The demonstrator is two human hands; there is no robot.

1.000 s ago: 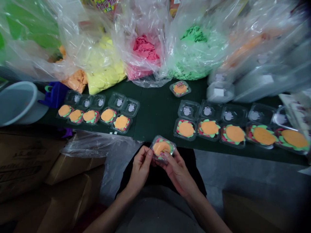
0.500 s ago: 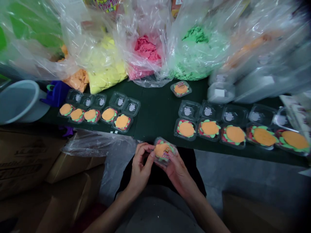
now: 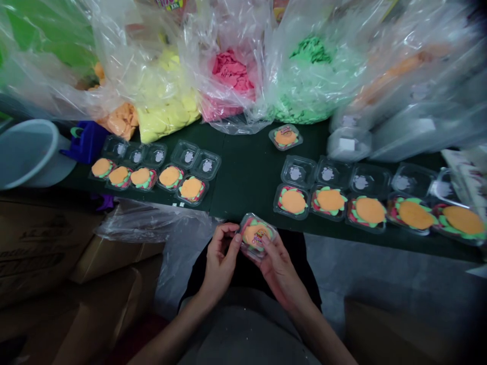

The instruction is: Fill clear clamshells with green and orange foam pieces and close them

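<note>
Filled packs (image 3: 365, 212) on the table (image 3: 247, 172), bags (image 3: 228, 81) behind them.

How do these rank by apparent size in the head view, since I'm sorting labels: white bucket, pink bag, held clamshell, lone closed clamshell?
1. pink bag
2. white bucket
3. held clamshell and lone closed clamshell: look alike; the held one is nearer, so unranked.

Ten open clamshell boxes (image 3: 292, 192) with orange-topped fillings lie on the dark table (image 3: 247, 172), five in the left row and five in the right, plus two closed boxes (image 3: 285, 137), four clear bags (image 3: 232, 76) of coloured pieces behind, one white bucket (image 3: 30, 152).
</note>
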